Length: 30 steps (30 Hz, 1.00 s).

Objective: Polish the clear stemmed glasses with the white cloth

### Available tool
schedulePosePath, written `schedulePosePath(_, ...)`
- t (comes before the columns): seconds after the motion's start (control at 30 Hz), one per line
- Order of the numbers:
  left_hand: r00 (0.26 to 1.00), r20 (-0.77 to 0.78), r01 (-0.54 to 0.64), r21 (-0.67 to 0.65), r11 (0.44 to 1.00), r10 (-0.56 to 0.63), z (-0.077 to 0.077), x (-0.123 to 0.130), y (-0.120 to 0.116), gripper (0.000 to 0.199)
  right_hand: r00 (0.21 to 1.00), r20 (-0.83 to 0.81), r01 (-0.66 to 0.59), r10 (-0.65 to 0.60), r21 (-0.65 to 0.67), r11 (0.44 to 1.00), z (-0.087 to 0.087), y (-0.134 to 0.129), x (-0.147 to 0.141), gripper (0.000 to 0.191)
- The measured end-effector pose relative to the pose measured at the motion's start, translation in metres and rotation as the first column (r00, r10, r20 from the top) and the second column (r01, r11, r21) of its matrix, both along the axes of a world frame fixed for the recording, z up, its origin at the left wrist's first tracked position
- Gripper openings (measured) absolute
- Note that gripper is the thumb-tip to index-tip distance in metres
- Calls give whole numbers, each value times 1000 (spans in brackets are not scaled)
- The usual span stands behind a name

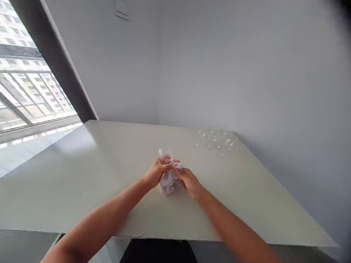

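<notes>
I see the left hand [159,168] wrapped around a clear glass [165,150] above the near part of a pale table [123,146], while the right hand [189,181] pinches a pale cloth [167,180] just beside it; the left fingers lie behind the glass with the thumb across the front, and the right fingers stand narrow on a bunched end of the cloth. Knuckles and fabric hide most of the glass, and I cannot tell how far the cloth goes around or into it, nor whether its lower end touches the table; both forearms run out of my view at the bottom edge, where black clothing [159,252] is cut off below the table's rim.

Farther back on the right, a cluster of stemmed glasses [213,136] stands near the wall [233,65]; they are so clear and overlap so much that I cannot count them surely. The tabletop is plain and smooth, with a bright patch of light toward the left; beyond it I see a window [30,84] with a dark frame [52,58], washed-out buildings outside, a wall switch [121,8] cropped by the top edge, and a blurred dark shape in the upper right corner.
</notes>
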<state>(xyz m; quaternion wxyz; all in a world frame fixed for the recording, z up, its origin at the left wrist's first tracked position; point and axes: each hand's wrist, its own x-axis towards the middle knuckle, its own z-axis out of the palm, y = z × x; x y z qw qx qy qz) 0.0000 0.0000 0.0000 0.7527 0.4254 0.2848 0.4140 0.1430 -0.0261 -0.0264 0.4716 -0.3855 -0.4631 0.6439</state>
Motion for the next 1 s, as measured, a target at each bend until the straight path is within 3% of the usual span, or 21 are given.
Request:
schedulePosePath(0.17, 984, -7, -180, -19, 983, 180, 3, -8, 10, 34, 963, 127, 225, -238, 105, 969, 2, 4, 19, 40)
schedulePosePath(0.23, 964, 22, -265, -32, 964, 266, 3, -16, 15, 36, 891, 238, 337, -386, 223, 915, 6, 4, 26, 43)
schedulePosePath(0.3, 943, 17, -331, -71, 941, 333, 1, -22, 18, 41, 781, 341, 370, -524, 425, 826, 11, 0, 29, 46)
schedulePosePath(0.37, 928, -19, -372, -116, 921, 372, -1, -25, 20, 40, 715, 417, 197, -561, 651, 734, 14, -6, 26, 49)
schedulePosePath(0.43, 926, -55, -378, -140, 915, 374, -4, -24, 20, 36, 667, 537, -137, -516, 769, 624, 14, -12, 17, 46)
schedulePosePath(0.5, 932, -75, -362, -152, 920, 355, -7, -22, 18, 32, 556, 671, -411, -490, 734, 540, 10, -17, 6, 38)
schedulePosePath(0.57, 946, -75, -324, -175, 930, 315, -9, -18, 16, 28, 454, 722, -500, -522, 692, 522, 4, -19, -1, 33)
schedulePosePath(0.63, 968, -49, -252, -224, 942, 248, -9, -15, 12, 25, 436, 711, -474, -552, 702, 531, 0, -17, -2, 36)
schedulePosePath(0.67, 978, -26, -209, -257, 944, 209, -9, -14, 10, 24, 463, 698, -442, -547, 716, 540, -1, -16, -1, 36)
schedulePosePath(0.73, 985, 39, -145, -318, 937, 166, -6, -12, 6, 24, 588, 651, -341, -480, 738, 583, 1, -14, 3, 30)
schedulePosePath(0.8, 978, 127, -115, -344, 932, 168, -2, -10, 2, 24, 764, 535, -185, -360, 717, 672, 6, -12, 6, 20)
schedulePosePath(0.9, 940, 292, -83, -308, 948, 177, 6, -8, -2, 19, 970, 198, 29, -143, 489, 872, 13, -11, 5, 13)
schedulePosePath(0.97, 911, 374, -70, -270, 960, 172, 10, -7, -6, 15, 994, -93, 70, -48, 243, 968, 13, -11, 0, 16)
schedulePosePath(1.0, 903, 393, -72, -255, 964, 171, 12, -6, -8, 15, 973, -228, 64, -33, 128, 990, 12, -10, -3, 18)
